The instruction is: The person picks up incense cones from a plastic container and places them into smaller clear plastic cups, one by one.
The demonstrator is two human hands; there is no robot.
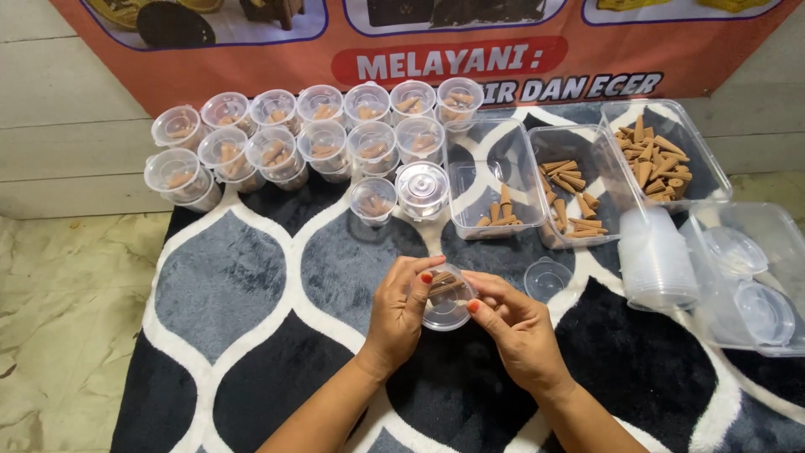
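Head view looks down on two bare forearms coming in from the lower edge over a patterned rug (251, 335) of black, grey and white. The left hand (398, 323) and right hand (518, 331) meet just above the middle of the rug, both closed around one small clear plastic cup (446, 299) with brown cone-shaped pieces inside. Fingertips of each hand pinch the cup's rim from opposite sides; a lid seems to be pressed on it, though the hands cover too much to be sure. The cup is held a little above the rug, touching nothing else.

Just right of the right hand, a loose clear lid (547, 278) lies flat on the rug. Open rug spreads wide to the left of the hands and below them, out to the rug's left edge, where a pale crumpled sheet (67, 319) begins.

Farther right, a stack of empty clear cups (658, 260) lies beside a clear tub of lids (746, 277) close to the right edge of the frame. Beyond the hands stand two single filled cups (374, 200), then three rectangular clear trays (495, 176) holding brown cones (650, 164), side by side. To their left, filled lidded cups (277, 138) crowd in two rows. Behind everything an orange banner (251, 59) hangs on the wall.
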